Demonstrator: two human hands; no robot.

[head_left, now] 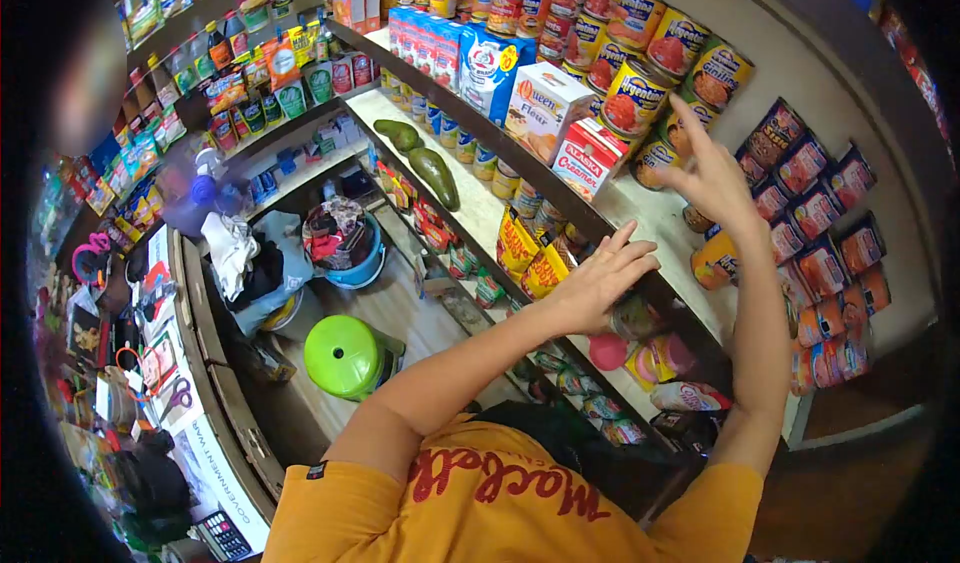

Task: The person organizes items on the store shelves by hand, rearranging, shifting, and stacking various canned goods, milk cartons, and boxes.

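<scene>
My right hand (712, 175) is raised beside a stack of Argentina cans, its fingers apart and nothing in them. Nearest to it are a yellow and red Argentina can (637, 98) and a lower can (660, 155); whether a fingertip touches them I cannot tell. My left hand (603, 281) lies with fingers stretched out at the wooden shelf edge (572, 191), holding nothing. In front of the cans stand a red and white Alaska creamer box (590, 159) and a Queen flour box (543, 109).
Two green avocados (432, 178) lie on the lower shelf, above hanging sachets. Yellow snack packs (530, 253) hang near my left arm. A green stool (345, 357) and a blue bucket (368, 263) stand on the floor. To the right, pouches (800, 168) hang on the wall.
</scene>
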